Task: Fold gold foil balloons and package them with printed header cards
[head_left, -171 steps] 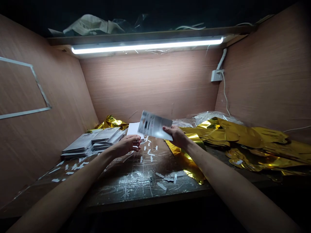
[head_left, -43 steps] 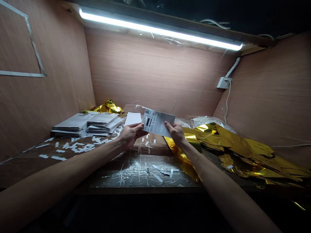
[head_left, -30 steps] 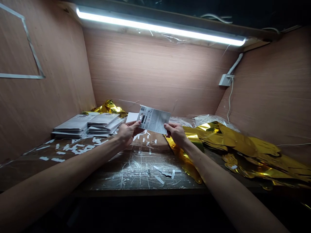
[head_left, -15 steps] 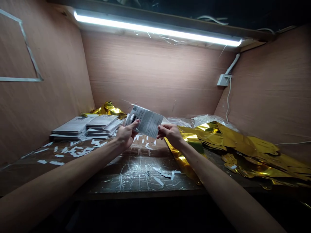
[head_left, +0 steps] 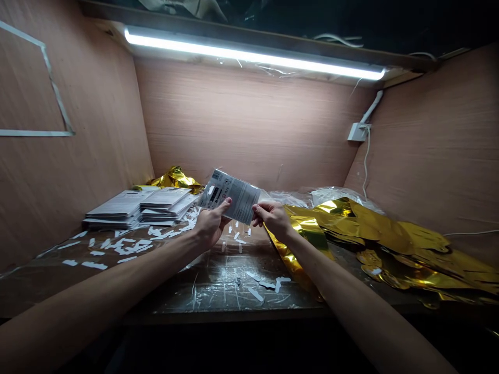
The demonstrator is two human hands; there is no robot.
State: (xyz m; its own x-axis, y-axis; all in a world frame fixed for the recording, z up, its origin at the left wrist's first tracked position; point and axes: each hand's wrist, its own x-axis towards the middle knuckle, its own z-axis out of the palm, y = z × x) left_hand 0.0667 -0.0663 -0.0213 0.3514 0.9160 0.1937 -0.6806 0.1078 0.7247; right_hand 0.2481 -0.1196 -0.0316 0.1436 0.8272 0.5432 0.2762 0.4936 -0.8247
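Note:
A grey-white printed card (head_left: 237, 195) with a hang hole and dark print is held tilted above the table. Clear plastic film shows around it, sticking out past its left and right ends. My left hand (head_left: 212, 223) grips the card from below, its thumb flat on the printed face and the other fingers mostly hidden behind. At the right end, my right hand (head_left: 271, 215) pinches the card's edge or the film there; which of the two I cannot tell. Stacks of similar printed cards (head_left: 117, 203) lie to the left of my hands.
Small white paper cut-outs (head_left: 255, 294) are scattered over the film-covered table (head_left: 210, 280). Gold foil sheets (head_left: 374, 223) pile up on the right, and crumpled gold foil (head_left: 175, 178) lies back left. Clear plastic bags (head_left: 343, 197) sit at the back. A tube light (head_left: 253, 54) hangs overhead.
Earliest, only my right hand held the card; now both hands do. Clear film that stuck up behind the card now lies against it. My left thumb has moved further onto the card.

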